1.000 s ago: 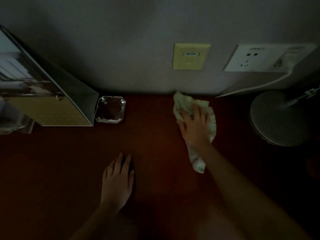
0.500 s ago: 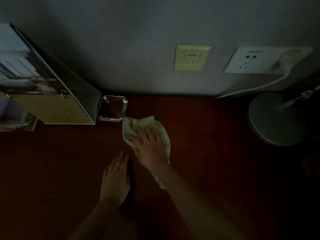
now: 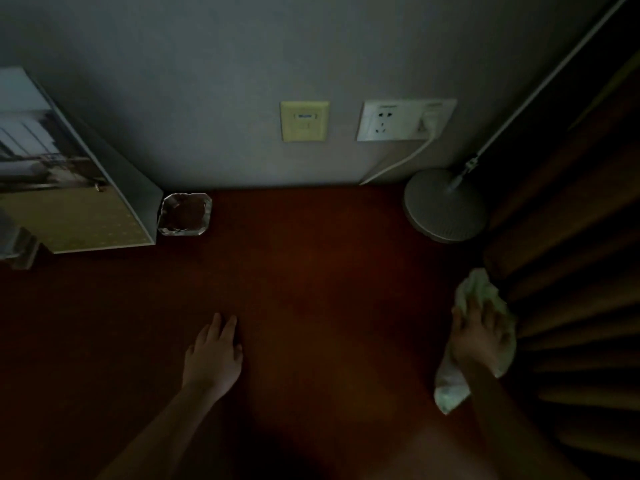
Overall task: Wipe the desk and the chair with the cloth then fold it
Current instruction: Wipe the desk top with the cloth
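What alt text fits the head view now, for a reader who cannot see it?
The right hand presses a pale cloth flat on the dark red desk at its right edge, beside a pleated curtain. The left hand rests flat near the desk's middle. A glass ashtray and a lamp base stand by the back wall.

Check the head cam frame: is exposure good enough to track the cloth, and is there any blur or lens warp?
Head view: badly underexposed, the desk fading to near black at the bottom edge. Head view: the pale cloth under the right hand stands out, edges slightly soft. Head view: wide-angle warp skews the socket plate at the right.
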A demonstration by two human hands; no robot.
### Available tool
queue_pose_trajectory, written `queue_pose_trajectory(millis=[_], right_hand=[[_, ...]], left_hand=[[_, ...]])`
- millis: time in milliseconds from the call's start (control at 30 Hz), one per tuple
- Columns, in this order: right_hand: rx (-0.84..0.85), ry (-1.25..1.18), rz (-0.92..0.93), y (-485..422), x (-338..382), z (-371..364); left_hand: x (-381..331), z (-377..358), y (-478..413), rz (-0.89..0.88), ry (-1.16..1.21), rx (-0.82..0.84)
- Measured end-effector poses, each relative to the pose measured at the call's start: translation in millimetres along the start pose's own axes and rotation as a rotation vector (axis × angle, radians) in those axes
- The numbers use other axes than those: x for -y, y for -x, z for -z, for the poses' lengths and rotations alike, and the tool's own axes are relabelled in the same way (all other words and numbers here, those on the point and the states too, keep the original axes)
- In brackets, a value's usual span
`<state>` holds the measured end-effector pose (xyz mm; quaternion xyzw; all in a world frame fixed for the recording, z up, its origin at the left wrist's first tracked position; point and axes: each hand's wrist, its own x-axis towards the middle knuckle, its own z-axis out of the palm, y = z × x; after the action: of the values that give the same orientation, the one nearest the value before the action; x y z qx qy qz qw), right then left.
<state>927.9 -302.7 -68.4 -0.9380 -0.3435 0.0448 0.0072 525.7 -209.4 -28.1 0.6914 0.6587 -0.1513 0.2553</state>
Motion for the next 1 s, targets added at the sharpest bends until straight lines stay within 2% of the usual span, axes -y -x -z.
queue_pose_trajectory(millis=[133,233,267,300,367,433,467,533,600,767,833,900,1000], right_hand=[[0.117,-0.078,-0.014,51.1,-24.3,-5.6],[0.139,-0.101,0.024,107.6,-4.9,-14.8],[0.177,-0.086,0.093,128.4,7.2,-14.5],[0.177,-0.059,0.202,149.2,21.2,-11.9],[0.203,0.042,0.648,189.8,51.7,-13.0],[0.348,0.104,1.032,225.0,74.8,-16.1],[0.342,0.135,1.124,234.1,82.0,-15.4],[0.343,0.119,1.178,238.1,80.6,-19.8],[0.302,0.112,1.131,221.2,60.5,-25.0],[0.245,-0.081,0.479,150.9,-39.3,-19.6],[0.186,-0.073,0.266,129.6,-88.8,-13.1],[0.189,-0.053,0.145,116.5,-124.2,-2.5],[0.17,-0.05,0.093,117.1,-131.7,-1.2]], left_hand=[[-10.3,-13.4,20.0,-0.02,-0.037,-0.001],[-19.5,-26.9,33.9,-0.041,-0.071,0.01],[-22.9,-31.7,38.4,-0.05,-0.084,0.011],[-27.0,-36.7,42.6,-0.062,-0.097,0.009],[-36.4,-44.8,50.2,-0.09,-0.122,0.018],[-45.2,-49.3,55.9,-0.116,-0.136,0.049],[-47.6,-49.4,58.0,-0.127,-0.149,0.064],[-46.5,-49.1,60.5,-0.156,-0.179,0.078],[-38.2,-47.5,62.1,-0.191,-0.198,0.088],[-24.1,-49.5,67.0,-0.235,-0.234,0.053],[-26.0,-51.8,69.5,-0.221,-0.225,0.049],[-28.3,-52.2,70.0,-0.217,-0.214,0.045],[-26.6,-51.6,68.2,-0.232,-0.211,0.032]])
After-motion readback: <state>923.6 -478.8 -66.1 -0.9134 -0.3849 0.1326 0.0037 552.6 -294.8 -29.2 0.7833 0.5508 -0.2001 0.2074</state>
